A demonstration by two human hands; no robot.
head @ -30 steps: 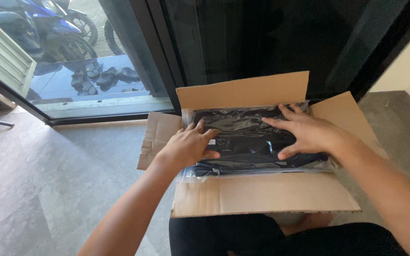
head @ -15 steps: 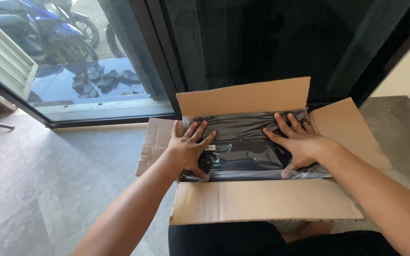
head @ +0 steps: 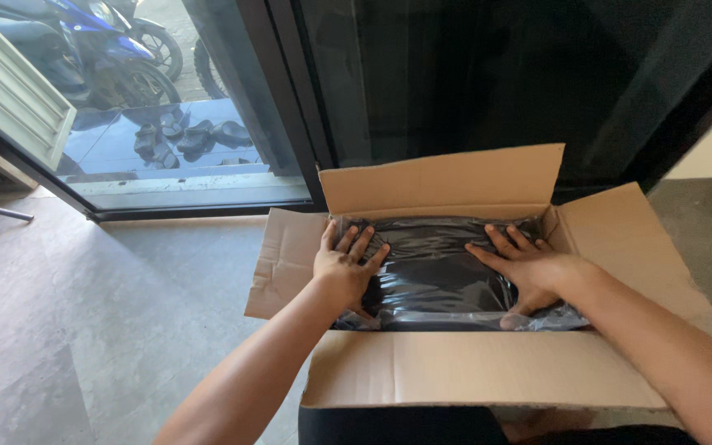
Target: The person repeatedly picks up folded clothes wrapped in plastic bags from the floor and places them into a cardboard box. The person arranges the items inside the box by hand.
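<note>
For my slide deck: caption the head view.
Both hands, left and right, press flat on a black plastic-wrapped item inside an open cardboard box.

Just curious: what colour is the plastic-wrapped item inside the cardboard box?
Glossy black plastic-wrapped item, head view.

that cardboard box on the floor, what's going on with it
A person sits over an open cardboard box on a grey floor, its four flaps folded outward. Both hands lie flat inside it, fingers spread, on a dark item wrapped in clear plastic that fills the box. The left hand rests on the item's left end and the right hand on its right end. Neither hand has closed around it. Behind the box stands a dark glass door; outside, a motorbike and some shoes are visible.
</note>
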